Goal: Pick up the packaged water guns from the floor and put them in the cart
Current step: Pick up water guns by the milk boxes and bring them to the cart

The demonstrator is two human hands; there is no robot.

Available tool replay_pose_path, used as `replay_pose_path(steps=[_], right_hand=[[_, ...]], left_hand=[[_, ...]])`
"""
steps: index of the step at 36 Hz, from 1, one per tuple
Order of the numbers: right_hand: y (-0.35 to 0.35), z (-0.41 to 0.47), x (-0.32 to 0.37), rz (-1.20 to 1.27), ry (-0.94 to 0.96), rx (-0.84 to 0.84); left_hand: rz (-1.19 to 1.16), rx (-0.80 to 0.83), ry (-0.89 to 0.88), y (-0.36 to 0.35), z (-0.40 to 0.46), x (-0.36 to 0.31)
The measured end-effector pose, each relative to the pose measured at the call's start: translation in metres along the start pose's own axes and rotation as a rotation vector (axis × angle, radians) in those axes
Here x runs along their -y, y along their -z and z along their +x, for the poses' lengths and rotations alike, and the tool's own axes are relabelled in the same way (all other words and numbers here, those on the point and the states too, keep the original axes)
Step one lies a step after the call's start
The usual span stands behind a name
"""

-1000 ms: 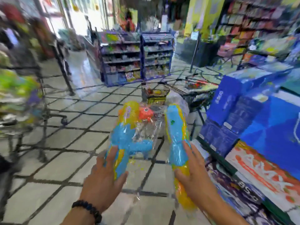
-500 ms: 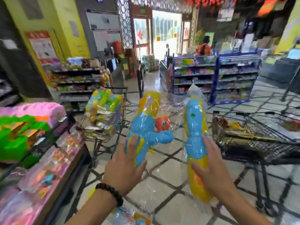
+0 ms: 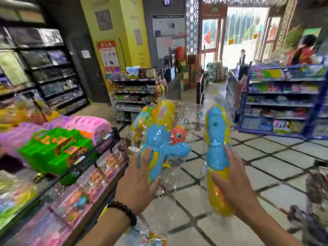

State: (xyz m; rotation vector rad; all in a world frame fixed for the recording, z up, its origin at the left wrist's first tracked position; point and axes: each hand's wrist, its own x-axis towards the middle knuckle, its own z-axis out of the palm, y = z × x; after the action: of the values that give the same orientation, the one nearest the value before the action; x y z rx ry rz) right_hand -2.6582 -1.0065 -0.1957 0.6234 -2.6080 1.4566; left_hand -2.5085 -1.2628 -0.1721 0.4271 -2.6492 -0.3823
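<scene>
We stand on a grey tiled floor among toy shelves. Above that floor, our left hand grips a bagged blue and yellow water gun, fingers curled round its body. Our right hand grips a second packaged water gun, just beside the first.

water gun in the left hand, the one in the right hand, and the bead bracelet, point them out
water gun in the left hand (image 3: 159, 146), head view, blue body
water gun in the right hand (image 3: 215, 139), head view, blue upper half
bead bracelet (image 3: 124, 211), head view, beads over the wrist
</scene>
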Motion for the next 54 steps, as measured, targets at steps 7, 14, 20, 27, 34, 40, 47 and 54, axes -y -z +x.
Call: replay_pose_path(steps=[7,14,20,27,34,40,47,54], right_hand=[[-0.101,0.119,0.019,0.011,0.109,0.077],[-0.219,0.231,0.048,0.01,0.102,0.071],[-0.289,0.324,0.075,0.015,0.072,0.055],[-0.345,0.423,0.067,0.01,0.03,0.013],[-0.405,0.533,0.025,0.063,0.001,0.004],[-0.46,0.651,-0.014,0.13,-0.058,0.023],[-0.533,0.766,-0.048,0.127,-0.134,0.083],[-0.606,0.828,-0.082,0.049,-0.182,0.141]], left_hand=[[0.003,-0.073,0.129,-0.017,0.084,0.099],[-0.032,-0.084,0.201,-0.036,0.195,0.223],[-0.024,-0.063,0.161,-0.035,0.31,0.315],[-0.034,-0.035,0.148,-0.064,0.426,0.362],[-0.076,0.005,0.125,-0.122,0.534,0.399],[-0.074,0.069,0.146,-0.164,0.649,0.423],[-0.053,0.122,0.203,-0.214,0.761,0.457],[-0.068,0.222,0.209,-0.271,0.836,0.495]])
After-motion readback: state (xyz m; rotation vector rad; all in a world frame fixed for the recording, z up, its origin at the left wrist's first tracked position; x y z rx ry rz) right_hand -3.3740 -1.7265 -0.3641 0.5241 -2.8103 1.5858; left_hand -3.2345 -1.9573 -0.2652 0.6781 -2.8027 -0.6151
